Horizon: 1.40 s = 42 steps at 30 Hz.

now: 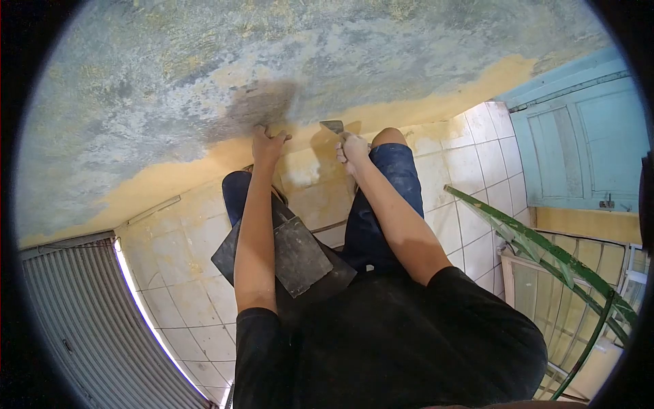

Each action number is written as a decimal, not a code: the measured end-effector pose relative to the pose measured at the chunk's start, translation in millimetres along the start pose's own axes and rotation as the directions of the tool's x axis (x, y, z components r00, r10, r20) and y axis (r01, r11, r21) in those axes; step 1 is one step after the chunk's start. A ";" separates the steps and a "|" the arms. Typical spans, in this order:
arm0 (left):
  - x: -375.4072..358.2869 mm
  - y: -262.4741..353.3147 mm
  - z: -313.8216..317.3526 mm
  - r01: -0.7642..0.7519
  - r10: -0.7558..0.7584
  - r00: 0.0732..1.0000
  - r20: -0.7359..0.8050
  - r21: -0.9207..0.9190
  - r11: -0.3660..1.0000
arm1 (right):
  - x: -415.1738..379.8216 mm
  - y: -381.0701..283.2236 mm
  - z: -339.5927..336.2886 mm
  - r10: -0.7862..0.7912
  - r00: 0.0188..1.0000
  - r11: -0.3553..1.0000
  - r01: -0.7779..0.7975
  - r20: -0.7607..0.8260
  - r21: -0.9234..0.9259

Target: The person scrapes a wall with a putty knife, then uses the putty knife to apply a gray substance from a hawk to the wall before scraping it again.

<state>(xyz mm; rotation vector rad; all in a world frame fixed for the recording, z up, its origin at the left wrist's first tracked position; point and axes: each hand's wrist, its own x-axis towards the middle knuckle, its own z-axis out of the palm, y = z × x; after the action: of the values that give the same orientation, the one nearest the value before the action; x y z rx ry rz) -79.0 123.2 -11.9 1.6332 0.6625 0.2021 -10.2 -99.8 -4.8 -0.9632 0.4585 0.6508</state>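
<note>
My right hand (352, 151) is closed around the handle of a putty knife (332, 127), whose flat blade points toward the lower part of the wall (225, 88). To its left, my left hand (268, 144) is close against the wall with its fingers curled and thumb out to the side; what it holds, if anything, I cannot make out. The wall is patchy grey above and bare yellow along the bottom. Dark, flat rectangular plates (302, 259) lie across my lap beneath my left forearm.
Stained white floor tiles (197, 286) surround my knees. On the left stands a corrugated metal shutter (82, 320). A blue door (579, 143) is at the right, with a green metal frame piece (538, 249) and a window-like frame (524, 279) below it.
</note>
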 end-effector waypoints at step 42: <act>-15.1 8.0 -3.6 0.031 -0.038 0.998 0.043 0.156 0.987 | -1.3 -5.7 -13.6 0.175 0.981 0.968 -0.155 0.088 -0.195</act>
<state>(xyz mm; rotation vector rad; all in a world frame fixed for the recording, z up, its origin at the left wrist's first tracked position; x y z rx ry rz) -90.7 118.1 0.0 1.7690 0.6853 0.0891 -8.2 -114.3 -7.4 -1.0700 0.3916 0.9043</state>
